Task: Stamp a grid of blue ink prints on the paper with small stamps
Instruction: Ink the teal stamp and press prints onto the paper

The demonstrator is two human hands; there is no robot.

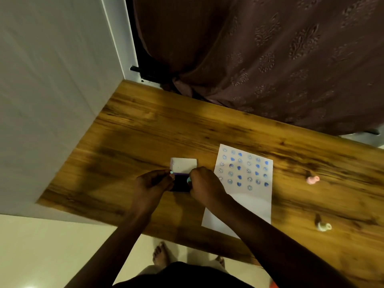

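A white paper sheet (247,200) lies on the wooden table (145,125), and its upper half carries a grid of blue smiley and heart prints (244,170). Left of it sits a dark blue ink pad (180,185) with its white lid (184,164) flipped open behind it. My left hand (153,181) pinches the pad's left edge. On the pad's right edge, my right hand (204,183) is closed. Two small stamps lie apart on the right, a pink stamp (312,179) and a white stamp (323,226). The image is motion-blurred.
A white wall (47,100) runs along the table's left side. A brown patterned curtain (270,59) hangs behind the far edge. My bare feet (161,253) stand on a pale floor below the near edge.
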